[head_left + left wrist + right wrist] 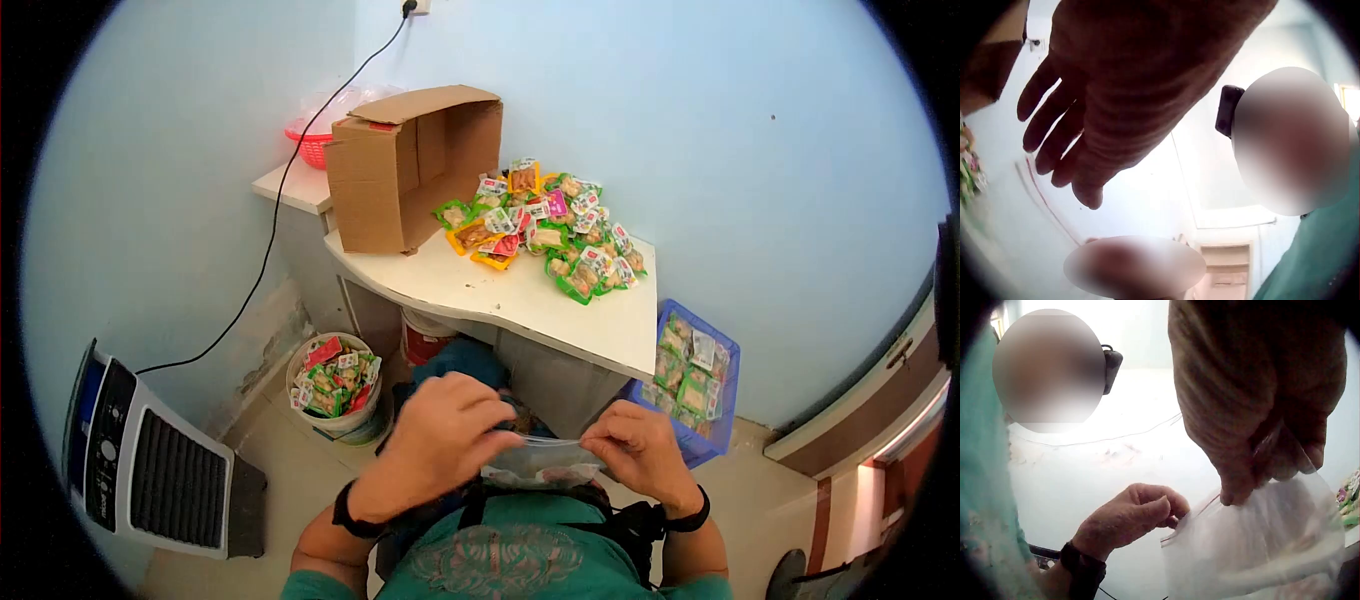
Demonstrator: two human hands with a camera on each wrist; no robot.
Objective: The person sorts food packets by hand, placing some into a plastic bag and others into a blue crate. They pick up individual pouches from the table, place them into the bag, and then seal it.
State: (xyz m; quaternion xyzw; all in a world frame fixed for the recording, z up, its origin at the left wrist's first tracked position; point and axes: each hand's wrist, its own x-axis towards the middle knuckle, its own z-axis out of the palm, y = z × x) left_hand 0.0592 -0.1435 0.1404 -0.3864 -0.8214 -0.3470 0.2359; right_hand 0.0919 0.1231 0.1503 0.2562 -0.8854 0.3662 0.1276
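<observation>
A clear plastic zip bag [1254, 544], with a red line along its top edge, hangs from my right hand [640, 455]. The thumb and fingers of that hand pinch the bag's top edge, and in the right wrist view the hand [1260, 394] is close over it. Across from it, my left hand [445, 435] is at the other end of the bag's mouth, thumb and index finger apart. In the left wrist view the left hand's fingers [1054, 128] are loosely extended, with nothing seen between them. Below the hands, the bag's lower part [545, 470] shows in front of the green shirt.
Small snack packets [590, 265] are piled on the white desk [440, 275] beside an open cardboard box [365, 190]. A bucket [340, 425] of packets and a blue basket [735, 385] stand on the floor. An air cooler [170, 470] is at left, its cord [270, 245] running up the wall.
</observation>
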